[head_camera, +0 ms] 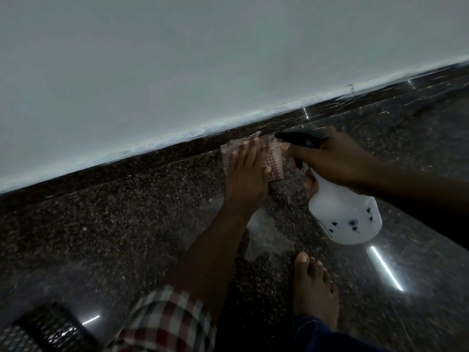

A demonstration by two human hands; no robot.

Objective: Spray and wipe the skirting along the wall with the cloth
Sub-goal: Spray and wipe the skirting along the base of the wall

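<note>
A dark speckled granite skirting (pixel 142 158) runs along the foot of the white wall (pixel 177 59), rising toward the right. My left hand (pixel 247 171) lies flat on a pink checked cloth (pixel 275 158), pressing it against the skirting where it meets the floor. Just to its right my right hand (pixel 330 161) grips the neck of a white spray bottle (pixel 347 217) with small blue flower prints. The bottle's black nozzle (pixel 299 137) points left toward the cloth, and a finger sits on the trigger.
The polished granite floor (pixel 101 224) reflects ceiling lights. My bare foot (pixel 314 285) stands on it near the bottom centre. A checked sleeve (pixel 167 321) covers my left forearm. A dark mesh-like reflection (pixel 48 329) shows at the bottom left.
</note>
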